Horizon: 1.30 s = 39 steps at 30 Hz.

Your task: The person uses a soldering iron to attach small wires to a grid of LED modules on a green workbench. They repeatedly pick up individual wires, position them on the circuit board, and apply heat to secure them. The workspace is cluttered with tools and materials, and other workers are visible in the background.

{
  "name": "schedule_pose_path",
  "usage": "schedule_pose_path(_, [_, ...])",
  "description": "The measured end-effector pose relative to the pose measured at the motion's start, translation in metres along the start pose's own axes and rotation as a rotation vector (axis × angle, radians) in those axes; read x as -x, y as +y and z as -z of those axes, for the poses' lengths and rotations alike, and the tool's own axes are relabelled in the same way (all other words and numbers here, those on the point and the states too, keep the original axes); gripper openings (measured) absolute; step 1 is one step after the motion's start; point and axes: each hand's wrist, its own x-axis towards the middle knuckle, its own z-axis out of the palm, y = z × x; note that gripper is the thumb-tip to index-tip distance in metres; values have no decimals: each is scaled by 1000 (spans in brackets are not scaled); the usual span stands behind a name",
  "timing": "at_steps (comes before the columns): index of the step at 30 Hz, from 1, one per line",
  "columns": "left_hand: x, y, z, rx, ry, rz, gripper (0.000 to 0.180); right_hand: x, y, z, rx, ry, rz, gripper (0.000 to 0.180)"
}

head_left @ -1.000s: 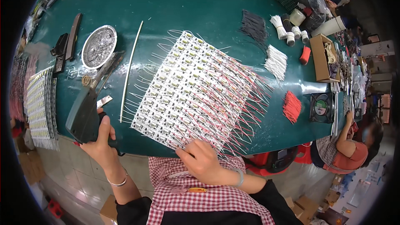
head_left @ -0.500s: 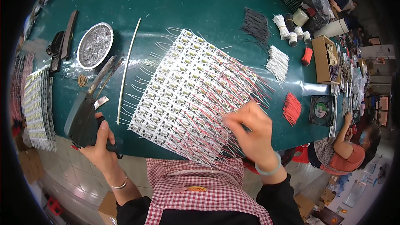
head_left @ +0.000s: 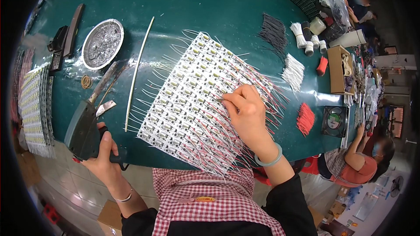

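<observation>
A white panel of small circuit boards (head_left: 188,100) with red and white wires fanning from its sides lies on the green table (head_left: 188,4). My right hand (head_left: 247,111) rests on the panel's right part, fingertips pinched at a wire near its middle. My left hand (head_left: 103,157) grips the handle of a dark soldering iron (head_left: 85,124) at the table's near left edge; its long tip points up toward a round metal tray (head_left: 103,43) of grey solder.
A thin white rod (head_left: 138,72) lies left of the panel. Bundles of black (head_left: 273,32), white (head_left: 293,67) and red wires (head_left: 305,119) lie to the right, with a cardboard box (head_left: 337,70) and a small fan (head_left: 334,121). More board panels (head_left: 33,105) sit far left. Another person (head_left: 358,161) works at right.
My right hand has moved from the panel's near edge up onto its middle right and now pinches at a wire. My left hand stays on the soldering iron.
</observation>
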Motion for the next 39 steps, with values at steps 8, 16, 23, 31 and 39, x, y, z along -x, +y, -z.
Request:
schedule_pose_path(8, [0,-2,2,-39,-2,6,43,1,-6,-4,94,26,-33,8])
schedule_pose_path(16, [-13,-10,26,-71,14,-20,28,-10,16,21,-188,12,-75,6])
schedule_pose_path(23, [-83,5,77,373,196,264,21,-86,113,60,166,255,-9,5])
schedule_pose_path(31, [-161,-40,111,722,46,417,20,-104,165,30,238,190,-47,9])
schedule_pose_path(39, [-223,-52,107,658,7,501,19,-100,142,36,320,227,-21,26])
